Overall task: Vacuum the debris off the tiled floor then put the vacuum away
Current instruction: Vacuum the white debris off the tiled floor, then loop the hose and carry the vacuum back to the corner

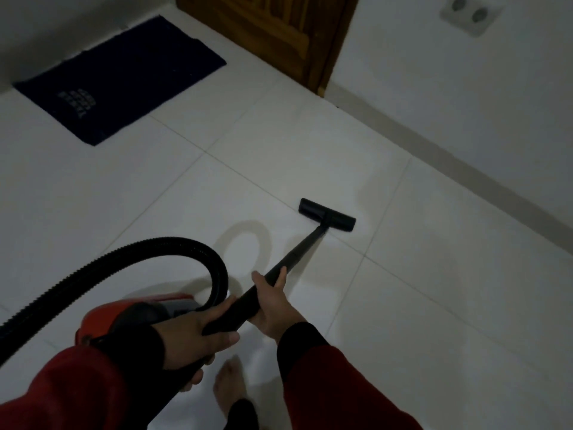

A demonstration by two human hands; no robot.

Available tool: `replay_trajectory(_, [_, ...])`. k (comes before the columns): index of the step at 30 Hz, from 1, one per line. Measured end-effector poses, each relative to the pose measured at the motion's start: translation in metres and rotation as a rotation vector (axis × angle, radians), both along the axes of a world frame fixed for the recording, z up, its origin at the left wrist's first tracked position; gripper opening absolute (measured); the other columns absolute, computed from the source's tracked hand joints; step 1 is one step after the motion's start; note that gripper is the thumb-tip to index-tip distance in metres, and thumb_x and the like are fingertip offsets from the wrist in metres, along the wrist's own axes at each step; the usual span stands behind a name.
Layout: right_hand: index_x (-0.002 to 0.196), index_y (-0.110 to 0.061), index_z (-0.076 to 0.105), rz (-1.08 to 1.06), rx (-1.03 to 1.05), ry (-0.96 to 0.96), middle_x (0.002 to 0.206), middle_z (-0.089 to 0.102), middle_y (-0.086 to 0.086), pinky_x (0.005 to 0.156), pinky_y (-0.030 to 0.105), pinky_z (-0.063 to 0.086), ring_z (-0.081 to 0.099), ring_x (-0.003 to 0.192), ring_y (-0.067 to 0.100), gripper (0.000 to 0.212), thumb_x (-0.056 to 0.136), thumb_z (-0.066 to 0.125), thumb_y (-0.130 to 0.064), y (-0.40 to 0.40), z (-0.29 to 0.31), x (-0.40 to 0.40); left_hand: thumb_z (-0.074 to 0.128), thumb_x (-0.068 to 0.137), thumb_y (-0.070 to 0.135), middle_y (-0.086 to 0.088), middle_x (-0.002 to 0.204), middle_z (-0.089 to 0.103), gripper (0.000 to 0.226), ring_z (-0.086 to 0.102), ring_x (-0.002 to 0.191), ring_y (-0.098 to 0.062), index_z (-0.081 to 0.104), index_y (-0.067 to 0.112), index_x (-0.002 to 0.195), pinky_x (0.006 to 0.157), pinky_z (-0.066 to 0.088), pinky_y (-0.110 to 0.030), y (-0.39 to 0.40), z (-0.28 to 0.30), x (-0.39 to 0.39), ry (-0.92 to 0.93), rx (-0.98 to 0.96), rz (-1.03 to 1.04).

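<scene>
A bare foot [231,386] is seen nearest the camera on the white tiled floor [434,290], just below the two hands. The black wand [297,256] of a vacuum cleaner is gripped by both: the left hand [198,333] is wrapped around its near end, where the tube meets the hose, and the right hand [273,305] is curled around the tube just ahead of that, thumb laid along the top. Both wrists are covered by dark cuffs under red sleeves [347,383].

To the left of the grip, partly hidden behind the left forearm, the red vacuum body [145,308] is set on the floor. From the near hand the ribbed black hose [148,252] is carried up in an arch and down out of the left edge of the view (its looped shadow is cast on the tile beyond).

Ahead of the grip, the wand is angled down to the flat black floor head [327,215], which is placed on the tile close to a grout line. No debris can be made out at this blur.

Farther off, to the left of the line of the wand, a dark blue mat [124,79] is laid by the wall. Beyond the head, a wooden door [279,32] is seen, and a double wall socket [471,17] is mounted to its right.
</scene>
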State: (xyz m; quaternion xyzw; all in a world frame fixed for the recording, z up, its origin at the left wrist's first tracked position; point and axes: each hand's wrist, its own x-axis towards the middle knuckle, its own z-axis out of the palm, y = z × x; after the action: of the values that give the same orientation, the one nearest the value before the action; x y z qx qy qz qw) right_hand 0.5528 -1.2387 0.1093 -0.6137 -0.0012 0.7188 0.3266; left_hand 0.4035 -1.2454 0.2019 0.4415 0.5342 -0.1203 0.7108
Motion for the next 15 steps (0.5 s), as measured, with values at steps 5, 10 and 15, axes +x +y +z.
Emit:
replay_trajectory(5, [0.149,-0.042,0.024,0.872,0.218,-0.755,0.152,0.022,0.016,0.110,0.043,0.031,0.029,0.137,0.033,0.066,0.089,0.044,-0.063,0.047,-0.010,0.004,0.057,0.063,0.078,-0.005,0.132,0.057,0.091,0.069,0.092,-0.018,-0.002,0.069,0.133,0.080,0.056,-0.034,0.049,-0.016,-0.035,0.124,0.138,-0.273])
replay_trajectory(10, [0.147,-0.046,0.025,1.392,0.806,-0.745,0.115,0.055,-0.002,0.104,0.046,0.033,0.044,0.120,0.020,0.075,0.078,0.022,-0.075,0.085,-0.035,0.001,0.055,0.086,0.051,0.011,0.096,0.069,0.087,0.060,0.063,0.010,-0.007,0.041,0.146,0.071,0.044,-0.004,0.083,-0.029,-0.062,0.249,0.205,-0.361])
replay_trajectory(15, [0.144,-0.056,0.012,1.571,0.876,-0.520,0.104,0.046,-0.009,0.107,0.049,0.028,0.047,0.107,0.017,0.064,0.092,0.049,-0.053,0.116,-0.037,-0.014,0.054,0.084,0.057,0.007,0.095,0.068,0.093,0.066,0.091,-0.010,-0.009,0.037,0.149,0.081,0.048,-0.017,0.092,-0.022,-0.076,0.525,0.312,-0.420])
